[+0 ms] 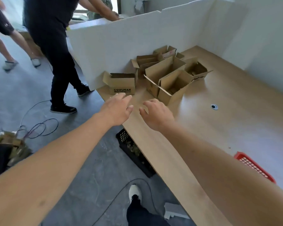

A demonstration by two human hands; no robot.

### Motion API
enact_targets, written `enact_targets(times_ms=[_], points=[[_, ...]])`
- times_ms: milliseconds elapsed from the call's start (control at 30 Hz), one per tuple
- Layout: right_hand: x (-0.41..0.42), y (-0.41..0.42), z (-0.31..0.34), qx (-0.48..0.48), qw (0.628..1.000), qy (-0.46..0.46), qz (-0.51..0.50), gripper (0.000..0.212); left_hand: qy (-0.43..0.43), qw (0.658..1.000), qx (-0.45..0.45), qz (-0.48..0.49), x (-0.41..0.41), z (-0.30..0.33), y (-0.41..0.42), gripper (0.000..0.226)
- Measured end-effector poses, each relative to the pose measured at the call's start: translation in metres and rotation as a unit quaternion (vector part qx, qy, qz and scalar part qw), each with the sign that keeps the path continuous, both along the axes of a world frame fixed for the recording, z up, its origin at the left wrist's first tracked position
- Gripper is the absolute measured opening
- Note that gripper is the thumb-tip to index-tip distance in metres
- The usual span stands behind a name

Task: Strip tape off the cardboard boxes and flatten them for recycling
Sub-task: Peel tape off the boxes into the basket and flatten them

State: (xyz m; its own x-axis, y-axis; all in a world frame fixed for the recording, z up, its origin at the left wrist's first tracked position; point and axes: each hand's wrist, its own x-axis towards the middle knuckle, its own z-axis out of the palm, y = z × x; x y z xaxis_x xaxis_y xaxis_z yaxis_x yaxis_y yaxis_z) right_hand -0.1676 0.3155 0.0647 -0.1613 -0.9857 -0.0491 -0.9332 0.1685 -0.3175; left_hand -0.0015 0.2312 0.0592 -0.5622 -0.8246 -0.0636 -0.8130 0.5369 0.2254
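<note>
We have flattened nothing yet: the cardboard boxes (167,75) all stand open at the table's (235,111) far left. Our left hand (116,110) and right hand (157,115) reach toward them, fingers loose, holding nothing.

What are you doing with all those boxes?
A person is reaching both arms over a wooden table toward a bunch of open cardboard boxes. The left hand is close to the small printed box, and the right hand is near the bigger box. Both hands are open and hold nothing. All the boxes stand unflattened. A red basket sits at the table's near edge.
</note>
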Motion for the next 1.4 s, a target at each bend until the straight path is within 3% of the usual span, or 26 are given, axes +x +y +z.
enact_targets(times_ms=[300, 567, 767, 1000, 1200, 1333, 1400], points=[[0.002, -0.153, -0.028, 0.061, 0.998, -0.024, -0.01, 0.045, -0.02, 0.999, 0.033, -0.004, 0.004, -0.022, -0.15, 0.057], [0.022, -0.258, -0.08, 0.099, 0.988, -0.063, -0.102, 0.042, -0.035, 0.996, 0.061, -0.061, 0.006, -0.073, -0.283, 0.069], [0.049, -0.315, -0.114, 0.095, 0.961, -0.129, -0.226, 0.055, -0.085, 0.977, 0.122, -0.156, 0.01, -0.103, -0.366, 0.077], [0.082, -0.358, -0.139, 0.087, 0.908, -0.23, -0.34, 0.048, -0.011, 0.945, 0.24, -0.22, 0.016, -0.121, -0.408, 0.067], [0.09, -0.384, -0.152, 0.097, 0.851, -0.27, -0.44, 0.05, 0.048, 0.958, 0.116, -0.256, 0.015, -0.126, -0.427, 0.052], [0.091, -0.395, -0.153, 0.045, 0.793, -0.325, -0.513, 0.045, 0.035, 0.953, 0.057, -0.294, 0.008, -0.124, -0.429, 0.053], [0.092, -0.392, -0.152, 0.032, 0.775, -0.342, -0.53, 0.052, 0.011, 0.955, 0.048, -0.293, 0.003, -0.123, -0.427, 0.056]])
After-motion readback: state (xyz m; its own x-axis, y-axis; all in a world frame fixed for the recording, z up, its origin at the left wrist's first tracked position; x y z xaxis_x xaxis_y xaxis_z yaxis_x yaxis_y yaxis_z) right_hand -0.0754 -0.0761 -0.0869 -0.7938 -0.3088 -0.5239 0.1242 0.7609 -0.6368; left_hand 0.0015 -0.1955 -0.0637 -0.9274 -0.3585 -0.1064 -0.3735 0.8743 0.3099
